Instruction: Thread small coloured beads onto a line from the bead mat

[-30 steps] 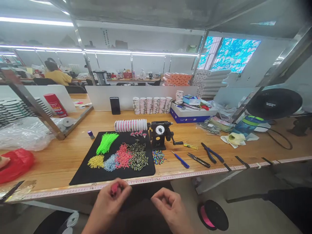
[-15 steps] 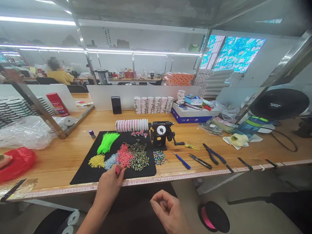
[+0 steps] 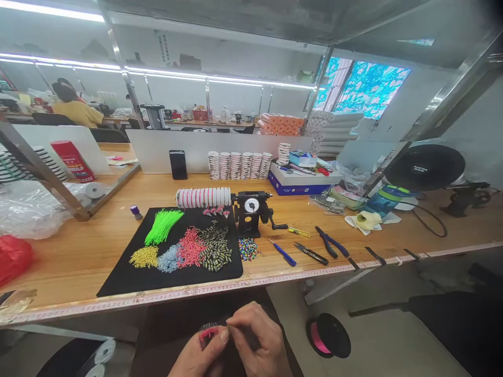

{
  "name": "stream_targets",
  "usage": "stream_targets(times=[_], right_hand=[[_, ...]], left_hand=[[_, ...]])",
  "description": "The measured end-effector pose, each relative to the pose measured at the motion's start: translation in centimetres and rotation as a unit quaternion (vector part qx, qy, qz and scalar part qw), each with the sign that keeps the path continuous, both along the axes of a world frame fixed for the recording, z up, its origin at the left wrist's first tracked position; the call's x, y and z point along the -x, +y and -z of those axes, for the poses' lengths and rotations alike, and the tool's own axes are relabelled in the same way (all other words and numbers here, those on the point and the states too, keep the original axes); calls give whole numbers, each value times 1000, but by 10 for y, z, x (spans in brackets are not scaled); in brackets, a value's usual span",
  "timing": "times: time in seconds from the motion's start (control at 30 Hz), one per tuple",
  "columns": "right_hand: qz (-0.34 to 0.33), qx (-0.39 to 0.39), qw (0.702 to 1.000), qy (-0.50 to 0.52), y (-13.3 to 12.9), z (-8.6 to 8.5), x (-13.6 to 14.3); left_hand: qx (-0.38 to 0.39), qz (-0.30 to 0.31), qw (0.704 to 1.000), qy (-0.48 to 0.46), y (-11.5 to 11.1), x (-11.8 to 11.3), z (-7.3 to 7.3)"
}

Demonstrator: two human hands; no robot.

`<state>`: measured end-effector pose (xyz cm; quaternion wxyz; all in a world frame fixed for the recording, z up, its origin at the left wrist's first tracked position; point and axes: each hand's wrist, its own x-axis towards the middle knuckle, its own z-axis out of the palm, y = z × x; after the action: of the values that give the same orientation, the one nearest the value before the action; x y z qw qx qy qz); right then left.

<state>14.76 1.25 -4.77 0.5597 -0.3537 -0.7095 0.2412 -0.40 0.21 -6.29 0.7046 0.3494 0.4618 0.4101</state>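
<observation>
My left hand (image 3: 201,350) is closed in front of the table edge, low in the view. Between its thumb and fingers sits a small pinkish-red bundle (image 3: 209,333) with fine dark strands at its top; its exact kind does not show. My right hand (image 3: 260,337) is pinched, its fingertips meeting the left thumb tip. Whatever lies in that pinch is too small to make out. Beyond the hands, a black mat (image 3: 121,280) carries piles of red pieces (image 3: 191,248), blue pieces (image 3: 168,259), yellow pieces (image 3: 144,257), dark patterned pieces (image 3: 217,250) and green sticks (image 3: 163,226).
A hand-cranked winder (image 3: 250,209) with a row of spools (image 3: 203,197) stands behind the mat. To its right lie a blue-handled tool (image 3: 283,253), tweezers (image 3: 311,253) and pliers (image 3: 330,242). Mixed beads (image 3: 248,250) lie beside the mat. A pink-wound reel (image 3: 328,335) is on the floor.
My left hand has left the red pile and come down and right with the red bundle. My right hand has shifted slightly left, and the two now touch. The head view has turned right.
</observation>
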Motion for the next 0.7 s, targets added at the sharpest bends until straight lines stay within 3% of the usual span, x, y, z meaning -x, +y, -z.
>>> stream_targets(times=[0.13,0.23,0.33,0.4,0.7], right_hand=[[-6,32,999,3,0,-3,-1],[-20,166,986,25,0,-12,-3],[-46,324,944,39,-2,-23,-7],[-78,384,919,36,-4,-28,-9],[-175,444,873,100,-4,-32,-10]], left_hand=[[-40,24,998,30,5,5,-6],[-50,8,996,67,4,9,-7],[-58,-40,990,122,3,9,-7],[-61,-48,986,148,2,8,-7],[-94,-57,969,222,2,5,-14]])
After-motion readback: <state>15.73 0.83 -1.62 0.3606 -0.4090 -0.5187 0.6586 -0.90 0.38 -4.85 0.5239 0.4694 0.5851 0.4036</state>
